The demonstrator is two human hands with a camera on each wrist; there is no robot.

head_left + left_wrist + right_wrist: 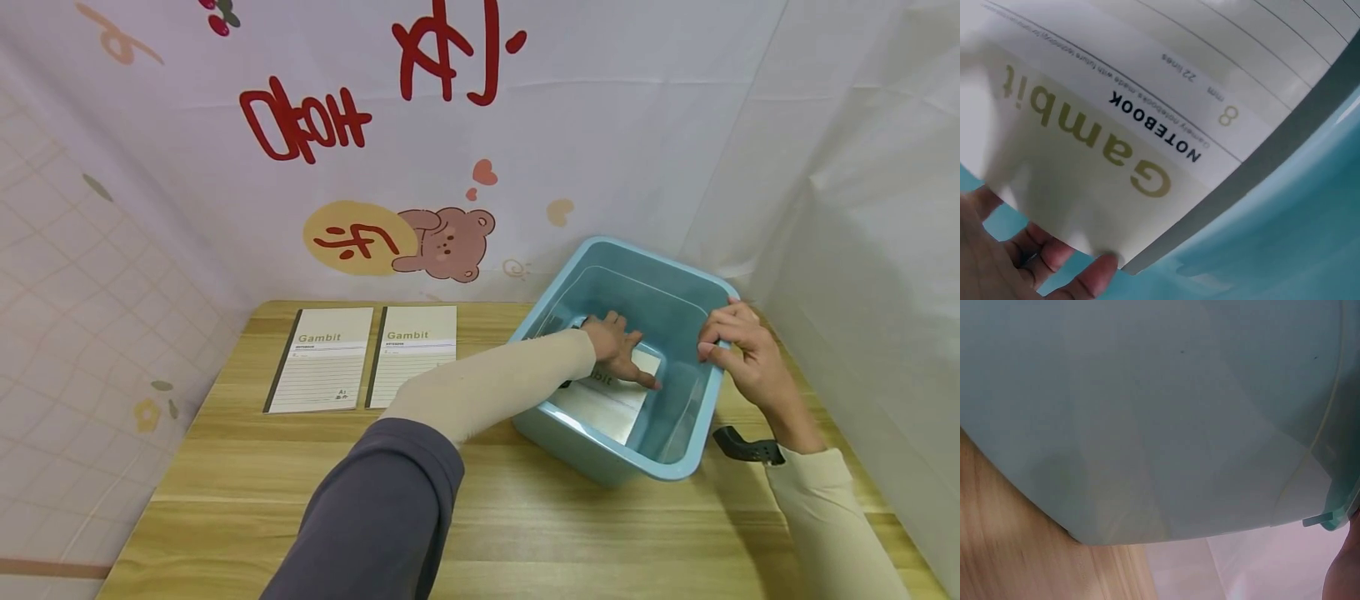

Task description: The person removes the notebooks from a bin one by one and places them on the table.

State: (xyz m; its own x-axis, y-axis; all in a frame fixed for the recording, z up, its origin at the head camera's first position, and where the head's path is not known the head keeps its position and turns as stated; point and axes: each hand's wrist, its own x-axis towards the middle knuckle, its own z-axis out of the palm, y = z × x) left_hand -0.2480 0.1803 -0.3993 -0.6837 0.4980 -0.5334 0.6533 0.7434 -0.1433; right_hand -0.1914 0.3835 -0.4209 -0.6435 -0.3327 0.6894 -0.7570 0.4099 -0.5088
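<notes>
A light blue plastic storage bin [630, 462] stands tilted toward the table's right side, with a Gambit notebook [603, 408] inside it. My left hand [617, 348] reaches into the bin with its fingers spread over the notebook. In the left wrist view, fingertips [1100, 272] touch the top edge of the notebook [1166, 119], whose cover bows slightly. My right hand [738, 346] grips the bin's right rim, thumb and fingers bent over it. The right wrist view shows mostly the outer wall of the bin [1166, 425].
Two more Gambit notebooks [321, 358] [414, 350] lie side by side at the back left of the wooden table [525, 542]. A printed white cloth [600, 125] hangs behind the table and along both sides. A black strap [750, 448] sits at my right wrist.
</notes>
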